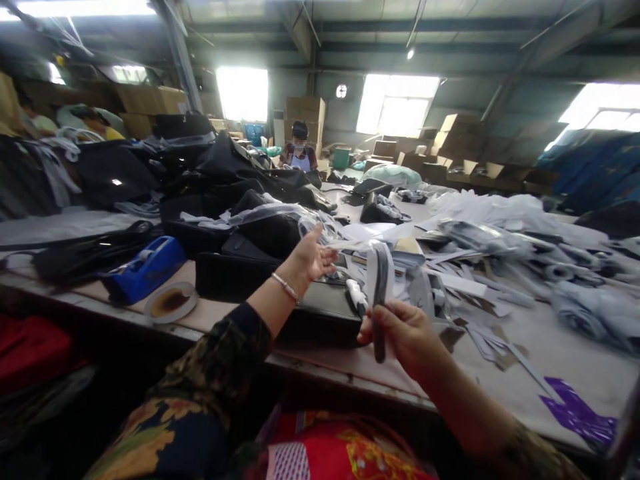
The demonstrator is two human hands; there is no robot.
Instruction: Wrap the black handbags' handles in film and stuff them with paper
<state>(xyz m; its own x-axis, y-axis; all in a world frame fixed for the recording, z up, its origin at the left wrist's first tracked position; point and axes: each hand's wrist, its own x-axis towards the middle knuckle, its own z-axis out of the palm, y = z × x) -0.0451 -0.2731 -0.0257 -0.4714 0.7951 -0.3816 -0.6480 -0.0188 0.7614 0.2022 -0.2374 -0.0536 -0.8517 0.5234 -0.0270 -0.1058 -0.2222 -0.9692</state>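
Observation:
My right hand [407, 330] is closed around a dark grey strap [380, 350]. It stands upright from the grip, with white wrapping [371, 270] along its upper part. My left hand [311, 259], with a bangle at the wrist, is open, palm turned up and fingers apart. A thin pale strip of film runs between its fingertips and the top of the strap; I cannot tell whether the fingers touch it. Below both hands lies a black bag [320, 303] on the table. A small white-and-black item [357, 295] sits just left of the strap.
On the left are a blue tape dispenser [150, 267] and a tape roll [173, 302]. Black bags [235, 180] pile up behind. Paper scraps [487, 340], plastic-wrapped rolls [585, 313] and purple plastic [575, 410] lie right. Another person [299, 152] is across the table [530, 400].

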